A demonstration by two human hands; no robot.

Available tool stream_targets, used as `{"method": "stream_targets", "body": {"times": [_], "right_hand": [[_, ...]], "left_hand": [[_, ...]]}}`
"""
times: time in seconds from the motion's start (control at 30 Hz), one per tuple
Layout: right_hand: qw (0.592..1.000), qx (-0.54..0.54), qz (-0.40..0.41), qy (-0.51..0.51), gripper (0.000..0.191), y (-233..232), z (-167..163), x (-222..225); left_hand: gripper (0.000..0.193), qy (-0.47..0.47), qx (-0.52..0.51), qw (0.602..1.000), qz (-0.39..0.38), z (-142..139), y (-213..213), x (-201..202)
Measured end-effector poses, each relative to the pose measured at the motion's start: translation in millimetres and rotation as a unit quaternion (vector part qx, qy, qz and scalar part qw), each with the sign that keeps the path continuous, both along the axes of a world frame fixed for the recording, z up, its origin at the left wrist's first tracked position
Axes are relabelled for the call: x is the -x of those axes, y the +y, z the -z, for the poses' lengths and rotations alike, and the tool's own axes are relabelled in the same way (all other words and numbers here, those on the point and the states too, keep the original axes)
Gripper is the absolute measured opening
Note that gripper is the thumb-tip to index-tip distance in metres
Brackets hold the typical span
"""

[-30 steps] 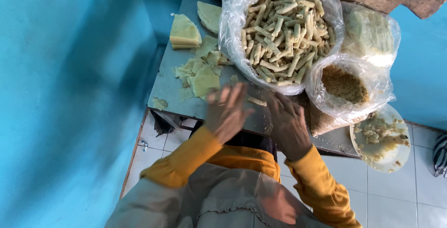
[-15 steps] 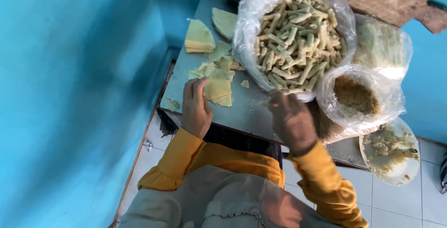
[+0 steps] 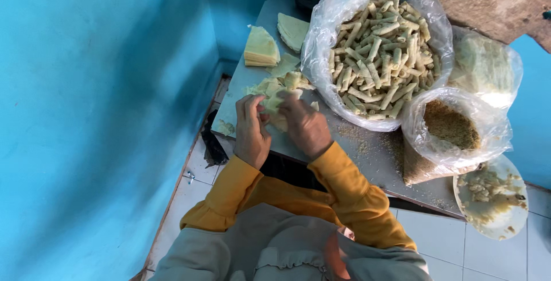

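Observation:
My left hand (image 3: 251,130) and my right hand (image 3: 307,127) meet over the near edge of the grey metal table (image 3: 379,160). Both pinch a thin pale-yellow pastry sheet (image 3: 273,101) lying on a loose heap of the same sheets (image 3: 287,79). My fingers cover part of the sheet. Two neat stacks of cut sheets (image 3: 261,47) stand farther back on the table. A big clear bag of rolled pastry sticks (image 3: 376,51) sits just right of my hands.
A smaller bag of brown crumbs (image 3: 452,125) and a bag of pale stuff (image 3: 485,66) stand at the right. A white plate with paste (image 3: 493,198) overhangs the table's right end. A blue wall (image 3: 97,114) closes the left; white floor tiles lie below.
My left hand moved right and my right hand moved left and forward, so both now meet on the heap of sheets. The view has shifted slightly.

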State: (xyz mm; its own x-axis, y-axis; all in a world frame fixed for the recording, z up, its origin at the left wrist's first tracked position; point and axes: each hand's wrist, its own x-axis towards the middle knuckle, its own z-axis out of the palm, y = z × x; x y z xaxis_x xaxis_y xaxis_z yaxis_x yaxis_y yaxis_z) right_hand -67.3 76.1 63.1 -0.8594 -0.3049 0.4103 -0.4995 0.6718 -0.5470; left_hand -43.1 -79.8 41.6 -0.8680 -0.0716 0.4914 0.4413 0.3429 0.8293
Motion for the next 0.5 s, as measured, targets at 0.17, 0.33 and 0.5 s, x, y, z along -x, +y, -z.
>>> {"method": "stream_targets", "body": {"times": [0.17,0.33,0.5], "right_hand": [[0.954,0.259,-0.065,-0.135,0.031,34.8,-11.1,14.6],[0.918,0.381,-0.01,-0.109,0.035,54.3,-9.3,-22.3],[0.892,0.437,-0.02,-0.112,0.035,64.8,-1.8,-65.1]], "left_hand": [[0.042,0.059,0.078,0.995,-0.035,-0.5,1.4,0.9],[0.028,-0.046,-0.065,0.995,0.055,-13.3,28.2,-11.2],[0.047,-0.03,-0.041,0.994,0.097,-22.2,66.1,-30.6]]}}
